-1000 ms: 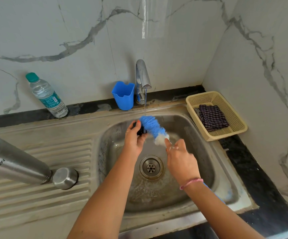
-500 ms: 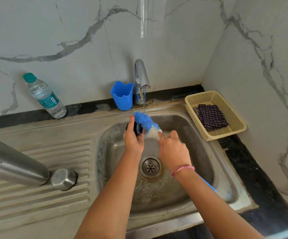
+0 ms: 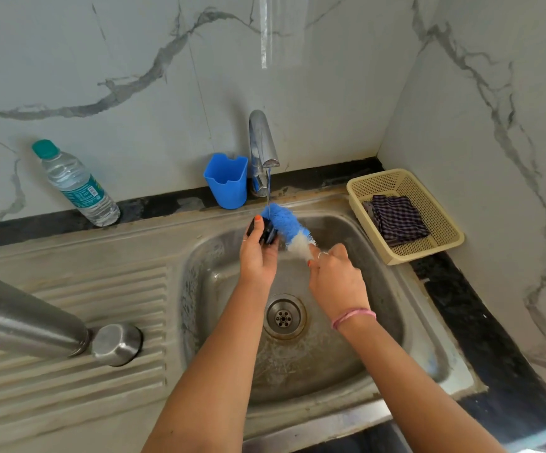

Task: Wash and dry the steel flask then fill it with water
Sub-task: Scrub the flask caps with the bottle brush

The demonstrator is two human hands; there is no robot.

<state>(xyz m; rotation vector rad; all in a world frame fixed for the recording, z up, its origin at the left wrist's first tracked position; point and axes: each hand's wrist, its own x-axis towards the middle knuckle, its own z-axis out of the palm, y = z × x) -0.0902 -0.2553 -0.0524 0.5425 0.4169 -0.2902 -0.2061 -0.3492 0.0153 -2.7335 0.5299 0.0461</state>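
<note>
The flask lies on its side on the ribbed drainboard, left of the sink, its steel cap touching its neck end and pointing toward the basin. Neither of our hands touches it

Over the basin our left hand curls round a small black lid, thumb on its upper edge, and holds it under the thin stream from the tap. Our right hand grips the handle of the brush, fingers closed tight around it; the blue bristles press against the lid, right where the water lands, and the white bristles sit just above our knuckles. A pink band circles the right wrist. The drain lies below, between our forearms

A blue cup stands just left of the tap, against the marble wall. Farther left on the dark surface a water bottle with a green cap stands by the wall. To the right of the sink a beige basket holds a folded checked cloth
</note>
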